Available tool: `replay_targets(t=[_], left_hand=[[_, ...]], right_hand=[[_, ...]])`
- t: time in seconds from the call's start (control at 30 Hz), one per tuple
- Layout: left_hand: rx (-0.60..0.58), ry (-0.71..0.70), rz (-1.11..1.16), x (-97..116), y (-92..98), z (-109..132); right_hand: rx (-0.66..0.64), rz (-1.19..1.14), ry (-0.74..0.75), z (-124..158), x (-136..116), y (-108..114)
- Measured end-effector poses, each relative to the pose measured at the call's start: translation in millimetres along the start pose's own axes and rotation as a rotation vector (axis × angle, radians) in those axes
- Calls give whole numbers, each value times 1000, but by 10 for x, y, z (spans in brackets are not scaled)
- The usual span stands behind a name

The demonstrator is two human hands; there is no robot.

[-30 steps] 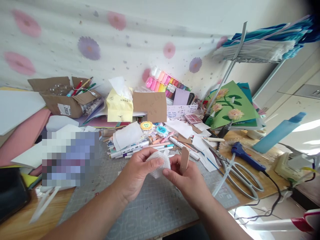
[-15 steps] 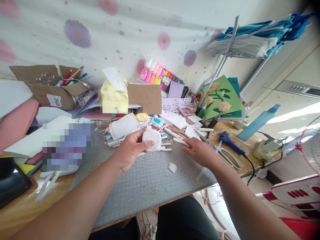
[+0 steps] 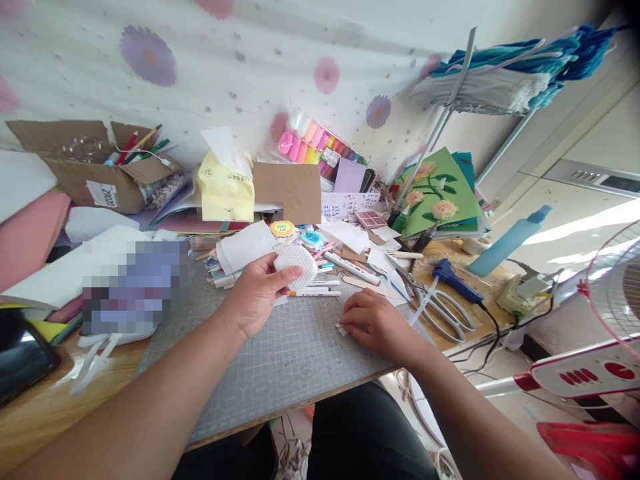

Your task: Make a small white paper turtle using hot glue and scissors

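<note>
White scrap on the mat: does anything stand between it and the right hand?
Nothing visible does. The right hand touches the white scrap on the cutting mat; the left hand holds the round pad apart, farther back.

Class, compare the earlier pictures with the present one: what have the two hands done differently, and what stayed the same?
The right hand left the white pad, let go of the wooden stick among the pens, then came down onto a small white scrap on the cutting mat. The left hand kept holding the pad; the scissors and glue gun stayed put.
</note>
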State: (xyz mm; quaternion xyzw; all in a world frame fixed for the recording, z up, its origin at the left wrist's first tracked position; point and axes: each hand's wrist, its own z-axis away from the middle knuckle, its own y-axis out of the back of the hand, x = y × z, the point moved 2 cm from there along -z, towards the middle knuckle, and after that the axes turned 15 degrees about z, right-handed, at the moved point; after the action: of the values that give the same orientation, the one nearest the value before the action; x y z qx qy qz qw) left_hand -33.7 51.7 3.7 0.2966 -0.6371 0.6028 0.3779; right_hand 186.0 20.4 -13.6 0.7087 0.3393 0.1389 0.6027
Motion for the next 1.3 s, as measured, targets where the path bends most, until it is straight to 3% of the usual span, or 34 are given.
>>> replay_targets(t=[0.33, 0.53, 0.67, 0.8, 0.9, 1.0, 1.13, 1.3], left_hand=[[-12, 28, 181, -21, -7, 4], [56, -1, 364, -61, -221, 236], [199, 53, 579, -191, -411, 563], [346, 42, 637, -271, -532, 829], [396, 54, 638, -293, -590, 988], [392, 96, 641, -330, -656, 1130], [360, 156, 632, -390, -796, 1243], [397, 96, 624, -455, -942, 1248]], right_hand=[[144, -511, -416, -2, 15, 32], [398, -995, -503, -83, -349, 123], [421, -1232, -430, -69, -596, 193], [298, -1199, -346, 24, -718, 248], [240, -1043, -291, 116, -728, 286], [257, -865, -287, 210, -674, 313], [260, -852, -342, 335, -587, 315], [340, -703, -335, 468, -565, 337]])
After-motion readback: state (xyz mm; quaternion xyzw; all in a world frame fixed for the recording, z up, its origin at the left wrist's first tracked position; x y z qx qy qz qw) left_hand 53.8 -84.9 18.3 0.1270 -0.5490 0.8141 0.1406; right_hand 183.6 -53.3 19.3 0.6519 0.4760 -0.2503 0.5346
